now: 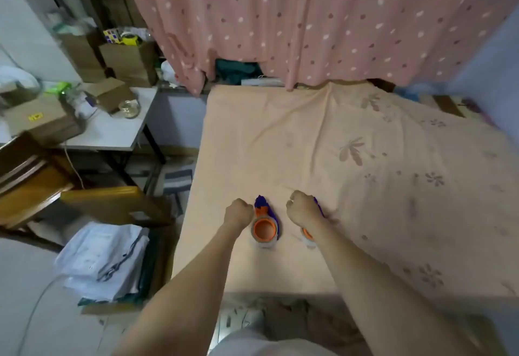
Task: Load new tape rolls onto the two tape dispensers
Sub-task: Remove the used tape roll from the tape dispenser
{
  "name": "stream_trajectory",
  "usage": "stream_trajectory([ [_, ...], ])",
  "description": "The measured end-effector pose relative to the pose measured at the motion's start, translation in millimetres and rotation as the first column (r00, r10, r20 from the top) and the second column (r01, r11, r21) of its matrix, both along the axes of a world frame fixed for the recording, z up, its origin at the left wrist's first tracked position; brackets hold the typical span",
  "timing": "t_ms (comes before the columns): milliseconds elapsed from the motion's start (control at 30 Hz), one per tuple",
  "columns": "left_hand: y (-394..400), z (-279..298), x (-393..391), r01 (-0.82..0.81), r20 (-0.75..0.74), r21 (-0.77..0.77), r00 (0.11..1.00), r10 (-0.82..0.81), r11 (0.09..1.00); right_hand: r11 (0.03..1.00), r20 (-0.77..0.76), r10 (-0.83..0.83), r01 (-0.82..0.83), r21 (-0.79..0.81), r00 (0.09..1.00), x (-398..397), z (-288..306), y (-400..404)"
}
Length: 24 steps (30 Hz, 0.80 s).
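Note:
Two blue tape dispensers with orange hubs lie on the peach bedsheet [351, 159], each carrying a clear tape roll. The left dispenser [265, 222] lies flat, hub up, in full view. My left hand [238, 212] is curled into a fist right beside its left edge and holds nothing that I can see. My right hand [302, 206] is curled over the blue body of the right dispenser [309, 236]. That hand and forearm hide most of it; only a blue strip and a bit of orange hub with tape show.
A pink dotted curtain [309, 18] hangs behind the bed. Left of the bed stand a white table [112, 133] with cardboard boxes and a glass bowl, a wooden chair [33, 187], and a pile of white cloth [104, 260] on the floor.

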<state>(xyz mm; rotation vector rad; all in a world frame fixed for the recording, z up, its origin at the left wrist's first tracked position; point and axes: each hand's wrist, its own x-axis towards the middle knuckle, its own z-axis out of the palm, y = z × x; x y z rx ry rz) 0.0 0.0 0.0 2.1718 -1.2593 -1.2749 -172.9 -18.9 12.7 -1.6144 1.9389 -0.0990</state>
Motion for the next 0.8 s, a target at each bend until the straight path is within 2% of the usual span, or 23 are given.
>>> stream_trajectory([
  [67,-3,-13,7,-0.048,-0.029,0.049,0.998,0.05,0.998,0.998,-0.005,-0.012,0.013,0.054,1.0,7,-10,3],
  [167,0,-27,8,-0.094,-0.153,0.141,0.981,0.116,0.985,0.995,-0.021,-0.007,0.009,0.102,1.0,14,-24,9],
  [300,-2,-42,11,-0.142,-0.28,0.259,0.936,0.215,0.955,0.99,0.038,-0.01,0.004,0.138,0.999,26,-39,5],
  [400,-1,-53,9,-0.163,-0.349,0.323,0.895,0.277,0.932,0.985,0.002,0.045,-0.045,0.167,0.999,32,-51,2],
  [633,-9,-74,5,-0.096,-0.349,0.374,0.907,0.235,0.923,0.966,-0.142,0.136,-0.1,0.24,0.98,37,-73,-15],
  [800,-20,-84,2,-0.049,-0.325,0.407,0.925,0.195,0.912,0.943,-0.163,0.163,-0.105,0.315,0.973,37,-90,-28],
])
